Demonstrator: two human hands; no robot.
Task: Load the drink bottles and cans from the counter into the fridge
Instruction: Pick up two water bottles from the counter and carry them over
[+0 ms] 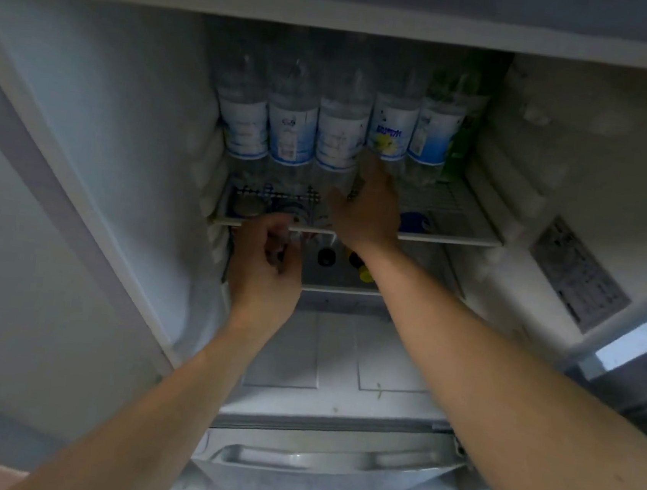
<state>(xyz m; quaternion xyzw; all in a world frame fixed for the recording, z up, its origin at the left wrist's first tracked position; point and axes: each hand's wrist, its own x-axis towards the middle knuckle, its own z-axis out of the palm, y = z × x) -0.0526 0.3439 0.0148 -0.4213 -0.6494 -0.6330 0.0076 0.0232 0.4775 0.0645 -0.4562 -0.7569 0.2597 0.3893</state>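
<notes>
The fridge stands open. Several clear water bottles (292, 129) with blue-white labels stand in a row at the back of the wire shelf (454, 240); one carries a lemon label (391, 136). My right hand (365, 209) reaches over the shelf, its straight fingers touching the foot of the lemon-label bottle and its thumb spread left. My left hand (267, 267) is just below the shelf's front edge, its fingers curled round a can (296, 238) that it mostly hides. Round can tops (248, 208) show through the shelf wires.
A green bottle (460, 139) stands at the row's right end. Under the shelf are a black cap (326, 257), a yellow cap (366, 275) and a blue can top (416, 220). The crisper cover (338, 358) lies lower. The fridge door (574, 271) is at the right.
</notes>
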